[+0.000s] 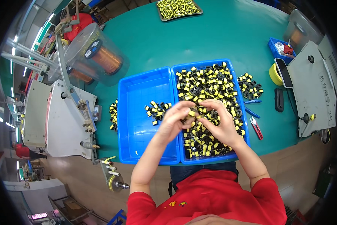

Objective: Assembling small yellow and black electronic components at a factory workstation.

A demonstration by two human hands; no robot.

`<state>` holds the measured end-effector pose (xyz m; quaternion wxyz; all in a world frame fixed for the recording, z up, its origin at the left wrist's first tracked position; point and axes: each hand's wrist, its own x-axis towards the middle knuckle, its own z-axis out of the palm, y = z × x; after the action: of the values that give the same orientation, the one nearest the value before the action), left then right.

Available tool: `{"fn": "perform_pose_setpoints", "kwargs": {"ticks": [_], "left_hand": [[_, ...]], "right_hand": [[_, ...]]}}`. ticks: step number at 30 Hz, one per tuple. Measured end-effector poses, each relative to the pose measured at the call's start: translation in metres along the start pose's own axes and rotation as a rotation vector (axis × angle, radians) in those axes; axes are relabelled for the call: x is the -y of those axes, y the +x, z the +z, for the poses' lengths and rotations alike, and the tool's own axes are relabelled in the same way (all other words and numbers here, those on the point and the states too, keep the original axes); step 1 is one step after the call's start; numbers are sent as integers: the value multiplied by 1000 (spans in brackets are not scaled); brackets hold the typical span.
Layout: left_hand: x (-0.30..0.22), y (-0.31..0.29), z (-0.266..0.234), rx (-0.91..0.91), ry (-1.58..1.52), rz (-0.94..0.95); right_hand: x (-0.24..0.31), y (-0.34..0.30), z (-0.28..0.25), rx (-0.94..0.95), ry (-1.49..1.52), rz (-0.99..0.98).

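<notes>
Over the right-hand blue bin, my left hand (175,119) is closed on a small black coil bobbin with yellow tape (192,113). My right hand (224,123) hovers close to that bobbin, its thumb and forefinger curved and apart; whether they touch it I cannot make out. Beneath both hands, the right blue bin (232,69) is heaped with the same kind of bobbins (206,82). The left blue bin (138,80) beside it carries a small cluster of bobbins (156,111) near its right side.
Bobbins (251,87) lie right of the bins, near blue-handled pliers (252,111) and red-handled snips (257,129). More bobbins (113,114) lie left. A tray of yellow parts (178,9) stands far back. Machines (69,120) flank the table, with copper wire spools (106,60) at left.
</notes>
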<state>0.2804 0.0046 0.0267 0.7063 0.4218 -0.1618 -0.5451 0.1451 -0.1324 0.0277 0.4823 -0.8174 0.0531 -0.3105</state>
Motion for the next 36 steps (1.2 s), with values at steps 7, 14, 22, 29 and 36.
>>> {"fn": "perform_pose_setpoints", "kwargs": {"ticks": [7, 14, 22, 29, 36], "left_hand": [[-12, -2, -49, -924, 1861, 377], [1, 7, -42, -771, 1821, 569], [12, 4, -1, 98, 1332, 334], [22, 5, -3, 87, 344, 133], [17, 5, -7, 142, -53, 57]], "right_hand": [[-10, 4, -8, -122, -88, 101], [-13, 2, -13, 220, -298, 48], [-4, -12, -14, 402, -640, -69], [3, -6, -7, 197, -88, 106], [6, -4, 2, 35, -81, -14]]}}
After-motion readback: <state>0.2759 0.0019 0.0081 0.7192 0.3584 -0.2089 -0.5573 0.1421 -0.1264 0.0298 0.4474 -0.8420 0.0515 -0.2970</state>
